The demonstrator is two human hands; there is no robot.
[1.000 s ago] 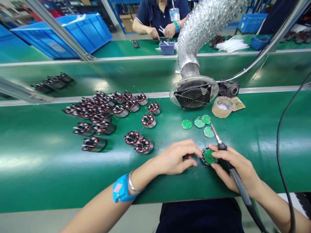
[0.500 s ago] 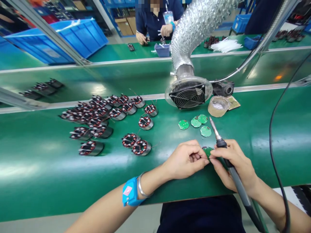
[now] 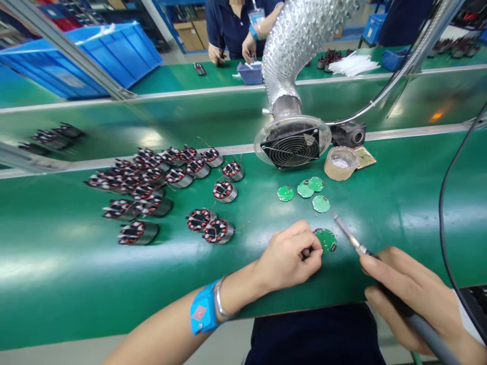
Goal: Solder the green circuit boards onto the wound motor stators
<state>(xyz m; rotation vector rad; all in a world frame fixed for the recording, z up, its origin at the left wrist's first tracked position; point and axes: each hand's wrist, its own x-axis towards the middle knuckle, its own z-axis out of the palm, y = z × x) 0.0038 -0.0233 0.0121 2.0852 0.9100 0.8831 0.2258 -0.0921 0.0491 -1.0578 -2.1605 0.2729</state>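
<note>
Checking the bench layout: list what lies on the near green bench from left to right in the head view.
Cluster of wound stators → pair of stators → left hand → green board under its fingers → soldering iron tip → right hand → black cable.

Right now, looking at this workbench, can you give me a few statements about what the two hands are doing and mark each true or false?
1. The right hand holds a soldering iron. True.
2. The left hand pinches a round green circuit board. True.
3. The iron's tip is pressed onto that board. False: it hangs beside it, slightly apart.
4. The wound coils lie to the right of the hands. False: they lie to the left.
5. A blue wrist strap sits on the left arm. True.
</note>
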